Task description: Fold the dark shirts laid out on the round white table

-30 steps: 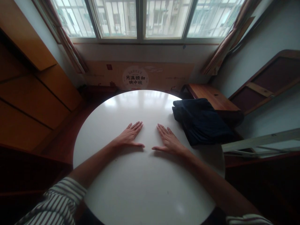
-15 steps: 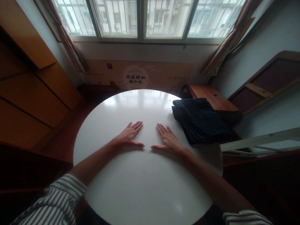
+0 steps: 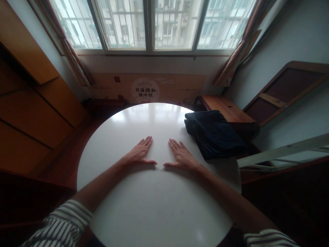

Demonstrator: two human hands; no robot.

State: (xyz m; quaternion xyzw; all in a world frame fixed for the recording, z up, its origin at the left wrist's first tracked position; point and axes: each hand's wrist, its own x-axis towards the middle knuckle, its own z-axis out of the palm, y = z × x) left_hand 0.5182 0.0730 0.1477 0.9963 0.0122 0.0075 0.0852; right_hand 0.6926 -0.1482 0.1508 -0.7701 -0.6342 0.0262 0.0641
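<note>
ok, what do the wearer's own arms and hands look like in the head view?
Left hand and right hand: bare, no gloves, rings or watch visible. Left sleeve: white with dark stripes, bunched, ending well short of the wrist. Right sleeve: also striped, mostly cut off by the frame.

Your left hand (image 3: pixel 141 151) and right hand (image 3: pixel 180 155) on desk (image 3: pixel 159 202), side by side, thumbs nearest each other, small gap between. Cloth (image 3: pixel 213 133) beyond and right of your right hand, at desk's far right edge. Side table (image 3: pixel 226 108) behind cloth. Window (image 3: pixel 174 25) ahead, past desk; banner (image 3: pixel 185 82) below it. Cabinet (image 3: pixel 33 116) on your left.
</note>
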